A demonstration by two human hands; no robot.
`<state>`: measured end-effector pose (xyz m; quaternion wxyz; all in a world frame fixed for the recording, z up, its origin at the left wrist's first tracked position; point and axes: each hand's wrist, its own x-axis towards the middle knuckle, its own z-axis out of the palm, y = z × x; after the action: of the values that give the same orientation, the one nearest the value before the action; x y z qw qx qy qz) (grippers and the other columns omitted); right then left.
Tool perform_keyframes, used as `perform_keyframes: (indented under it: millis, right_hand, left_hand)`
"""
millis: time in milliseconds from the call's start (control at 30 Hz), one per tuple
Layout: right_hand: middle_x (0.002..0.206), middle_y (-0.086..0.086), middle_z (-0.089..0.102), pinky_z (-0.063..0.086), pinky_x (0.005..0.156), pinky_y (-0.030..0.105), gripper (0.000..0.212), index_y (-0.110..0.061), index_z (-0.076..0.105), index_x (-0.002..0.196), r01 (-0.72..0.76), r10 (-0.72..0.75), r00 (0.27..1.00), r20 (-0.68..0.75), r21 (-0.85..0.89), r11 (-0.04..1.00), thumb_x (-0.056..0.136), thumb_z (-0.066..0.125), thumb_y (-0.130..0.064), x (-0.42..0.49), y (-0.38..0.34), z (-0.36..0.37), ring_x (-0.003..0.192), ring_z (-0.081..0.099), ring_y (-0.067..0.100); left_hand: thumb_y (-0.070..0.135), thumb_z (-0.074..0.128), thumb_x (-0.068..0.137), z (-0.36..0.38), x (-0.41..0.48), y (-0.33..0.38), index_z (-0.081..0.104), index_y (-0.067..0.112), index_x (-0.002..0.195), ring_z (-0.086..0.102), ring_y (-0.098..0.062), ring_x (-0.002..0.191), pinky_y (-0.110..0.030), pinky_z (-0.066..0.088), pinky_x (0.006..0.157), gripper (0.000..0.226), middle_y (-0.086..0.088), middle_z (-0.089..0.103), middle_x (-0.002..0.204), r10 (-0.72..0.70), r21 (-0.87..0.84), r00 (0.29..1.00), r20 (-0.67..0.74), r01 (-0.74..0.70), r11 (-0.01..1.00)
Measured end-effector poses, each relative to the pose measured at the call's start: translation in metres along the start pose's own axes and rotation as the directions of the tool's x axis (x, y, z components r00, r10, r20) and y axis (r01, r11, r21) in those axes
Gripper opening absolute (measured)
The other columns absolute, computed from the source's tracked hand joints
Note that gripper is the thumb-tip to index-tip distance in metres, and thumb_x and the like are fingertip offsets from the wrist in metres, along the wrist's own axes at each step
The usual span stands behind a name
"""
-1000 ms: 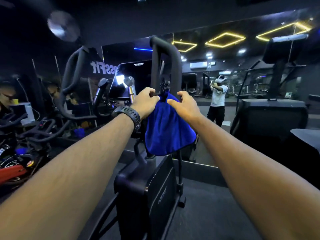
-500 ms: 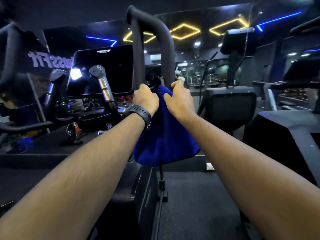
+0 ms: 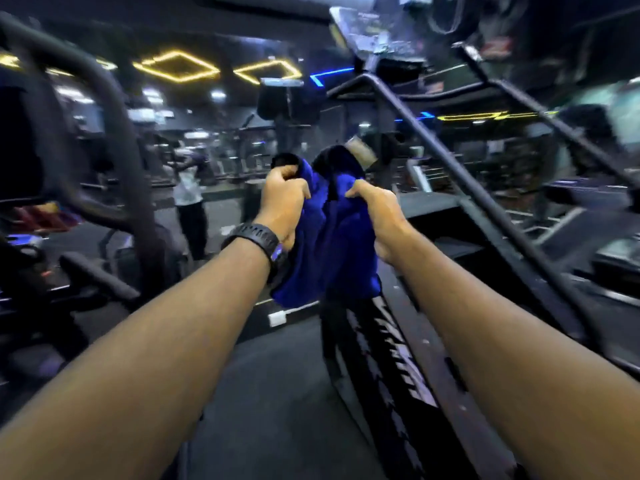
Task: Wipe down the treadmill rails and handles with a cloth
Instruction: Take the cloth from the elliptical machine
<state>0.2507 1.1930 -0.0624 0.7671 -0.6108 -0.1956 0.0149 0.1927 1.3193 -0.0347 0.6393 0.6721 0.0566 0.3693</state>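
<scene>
forearms: bare, stretched straight forward from the near edge.
watch [image 3: 254, 237]: black ribbed strap on the left wrist.
left hand [image 3: 282, 202]: fist curled round the cloth's upper left edge.
right hand [image 3: 379, 216]: fingers curled, gripping its upper right edge.
cloth [image 3: 341, 258]: deep blue, plush, bunched in folds, hanging between the hands, just left of the rail.
treadmill rail [image 3: 460, 174]: matte black tube, slanting up toward the far end.
ceiling lights [image 3: 175, 67]: yellow diamond outlines, far left.
</scene>
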Motion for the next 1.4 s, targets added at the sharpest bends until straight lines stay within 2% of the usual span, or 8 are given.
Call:
perform_keyframes:
  millis: [267, 367, 567, 667, 867, 1000, 1167, 1400]
  right_hand:
    - [0.082, 0.009, 0.074, 0.056, 0.074, 0.035, 0.006, -0.010, 0.073, 0.089, -0.032, 0.009, 0.978, -0.207, -0.104, 0.994, 0.087, 0.071, -0.004, -0.109, -0.045, -0.247, 0.070, 0.068, 0.021]
    - [0.086, 0.006, 0.074, 0.057, 0.080, 0.039, 0.004, -0.014, 0.071, 0.089, -0.013, -0.059, 0.935, -0.349, -0.201, 0.980, 0.091, 0.074, -0.014, -0.151, -0.062, -0.321, 0.079, 0.068, 0.021]
    - [0.067, 0.000, 0.054, 0.038, 0.051, 0.022, 0.018, -0.018, 0.056, 0.076, 0.009, -0.174, 0.723, -0.669, -0.243, 0.970, 0.088, 0.065, -0.007, -0.254, -0.110, -0.470, 0.060, 0.048, 0.014]
    - [0.069, 0.002, 0.047, 0.034, 0.053, 0.024, 0.023, -0.018, 0.048, 0.074, 0.013, -0.206, 0.619, -0.758, -0.252, 0.968, 0.073, 0.064, -0.001, -0.297, -0.126, -0.528, 0.066, 0.043, 0.018]
    - [0.082, 0.006, 0.067, 0.054, 0.063, 0.028, 0.028, -0.014, 0.063, 0.104, 0.069, -0.232, 0.517, -0.824, -0.231, 0.971, 0.081, 0.078, -0.007, -0.349, -0.141, -0.641, 0.071, 0.064, 0.019]
    - [0.111, 0.002, 0.065, 0.058, 0.093, 0.044, 0.044, -0.022, 0.061, 0.116, 0.011, -0.262, 0.512, -0.818, -0.298, 0.954, 0.077, 0.080, -0.017, -0.358, -0.143, -0.728, 0.104, 0.069, 0.025]
    - [0.084, 0.018, 0.068, 0.055, 0.081, 0.052, 0.017, -0.008, 0.064, 0.087, -0.064, -0.302, 0.479, -0.824, -0.376, 0.924, 0.074, 0.075, -0.010, -0.352, -0.147, -0.827, 0.080, 0.062, 0.028]
    - [0.105, 0.028, 0.066, 0.055, 0.075, 0.044, 0.043, 0.004, 0.054, 0.112, -0.106, -0.365, 0.524, -0.770, -0.484, 0.869, 0.083, 0.078, -0.018, -0.307, -0.149, -0.949, 0.088, 0.066, 0.035]
  left_hand:
    - [0.030, 0.075, 0.062, 0.190, -0.121, 0.007, 0.065, 0.019, 0.068, 0.060, -0.025, 0.072, -0.038, 0.051, 0.077, 0.015, -0.006, 0.062, 0.070, -0.241, -0.154, 0.848, 0.472, 0.349, 0.924]
    - [0.022, 0.080, 0.074, 0.256, -0.167, 0.005, 0.071, 0.009, 0.095, 0.068, -0.032, 0.089, -0.048, 0.056, 0.091, 0.027, -0.016, 0.071, 0.095, -0.277, -0.105, 0.781, 0.559, 0.398, 0.911]
    - [-0.011, 0.048, 0.089, 0.389, -0.278, 0.025, 0.058, 0.019, 0.092, 0.062, -0.031, 0.090, -0.043, 0.053, 0.079, 0.032, -0.016, 0.065, 0.099, -0.212, -0.066, 0.661, 0.720, 0.369, 0.927]
    - [-0.016, 0.042, 0.087, 0.450, -0.325, 0.039, 0.061, 0.019, 0.097, 0.063, -0.036, 0.102, -0.054, 0.053, 0.094, 0.042, -0.020, 0.065, 0.115, -0.215, -0.062, 0.578, 0.787, 0.421, 0.905]
    - [0.011, 0.084, 0.067, 0.574, -0.410, 0.046, 0.071, 0.001, 0.099, 0.070, -0.037, 0.098, -0.050, 0.057, 0.090, 0.036, -0.022, 0.073, 0.101, -0.159, 0.026, 0.355, 0.921, 0.353, 0.935]
    - [0.025, 0.079, 0.079, 0.678, -0.448, 0.032, 0.074, 0.010, 0.096, 0.071, -0.028, 0.097, -0.050, 0.057, 0.092, 0.024, -0.013, 0.075, 0.099, -0.037, -0.052, 0.381, 0.924, 0.220, 0.974]
    - [0.043, 0.057, 0.079, 0.807, -0.481, 0.018, 0.067, 0.003, 0.099, 0.066, -0.028, 0.090, -0.045, 0.054, 0.083, 0.046, -0.016, 0.073, 0.101, 0.006, -0.085, 0.372, 0.928, 0.196, 0.977]
    - [0.030, 0.055, 0.099, 0.939, -0.512, 0.012, 0.071, 0.014, 0.097, 0.068, -0.027, 0.088, -0.038, 0.052, 0.074, 0.022, -0.017, 0.073, 0.101, -0.006, -0.089, 0.264, 0.965, 0.347, 0.933]
